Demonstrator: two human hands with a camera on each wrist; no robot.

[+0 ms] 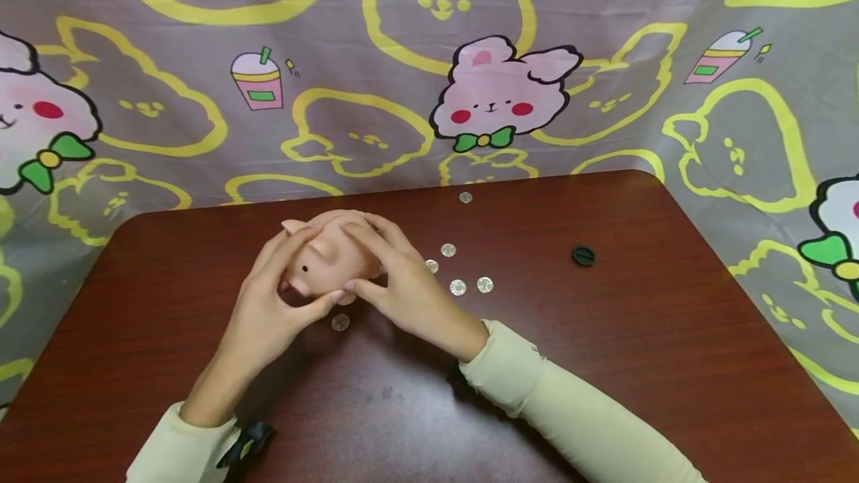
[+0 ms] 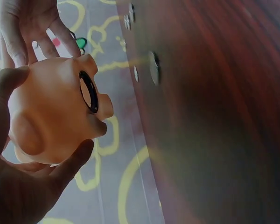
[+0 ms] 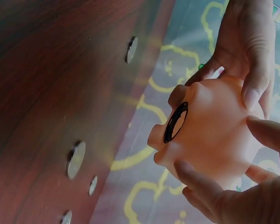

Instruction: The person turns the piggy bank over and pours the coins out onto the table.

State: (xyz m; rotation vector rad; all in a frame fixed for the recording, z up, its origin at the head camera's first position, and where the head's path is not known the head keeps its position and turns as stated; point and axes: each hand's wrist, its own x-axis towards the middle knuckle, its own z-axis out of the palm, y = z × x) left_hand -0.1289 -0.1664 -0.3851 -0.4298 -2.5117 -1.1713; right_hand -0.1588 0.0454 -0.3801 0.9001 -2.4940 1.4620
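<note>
A pink piggy bank (image 1: 335,252) is held up off the tabletop between both hands, its snout turned toward the lower left. My left hand (image 1: 263,311) grips the head end, thumb on the near side. Around the rear end my right hand (image 1: 417,291) curls its fingers, its thumb close to the left thumb. Both wrist views show the underside with short feet and a round hole edged by a black ring (image 2: 94,100). Beneath and beside the bank, several silvery coins (image 1: 458,287) lie on the table, one coin (image 1: 341,322) just below the left thumb.
A round black plug (image 1: 583,256) lies on the right part of the brown wooden table (image 1: 637,334). One coin (image 1: 466,197) is close to the back edge. Behind the table hangs a grey cloth (image 1: 376,95) printed with cartoon animals.
</note>
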